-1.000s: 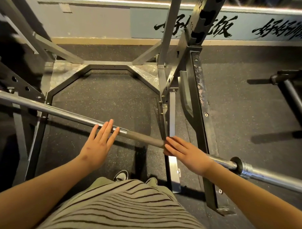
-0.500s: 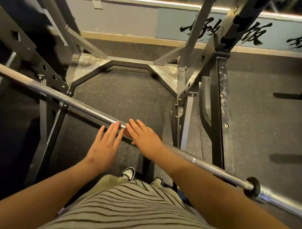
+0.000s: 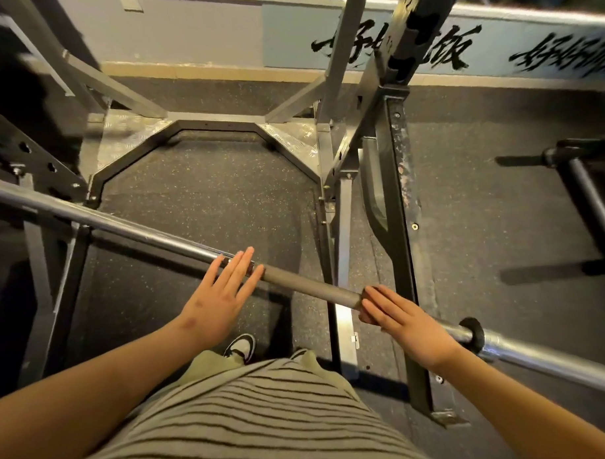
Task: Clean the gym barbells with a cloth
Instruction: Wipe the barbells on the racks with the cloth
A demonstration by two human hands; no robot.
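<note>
**Two flat hands on the bar, wipe under way**

Both hands lie on the barbell (image 3: 313,288) with straight fingers; neither curls round it. The left hand (image 3: 218,297) rests its fingertips across the shaft where the shiny smooth part meets the dull, rough grip section, and holds nothing. The right hand (image 3: 405,323) lies further along towards the collar (image 3: 473,335), palm down. A brownish scrap shows under its fingertips against the bar, most likely the cloth (image 3: 368,295), pressed flat rather than pinched. Whether the thumb hooks underneath cannot be seen.

The barbell runs slantwise from the far left down to the near right, sitting in the rack (image 3: 397,198) at about waist height above the speckled floor (image 3: 207,198). Below the arms are a striped shirt (image 3: 266,423) and one shoe (image 3: 242,345). A second bar (image 3: 590,198) lies off to the right, well apart.

As for progress, the task looks to be in the middle of this first bar. No dirt or clean streak is plain enough to mark what has been covered. By my reckoning the long stretch left of the left hand, the thick sleeve beyond the collar and the second bar all remain to be wiped.
</note>
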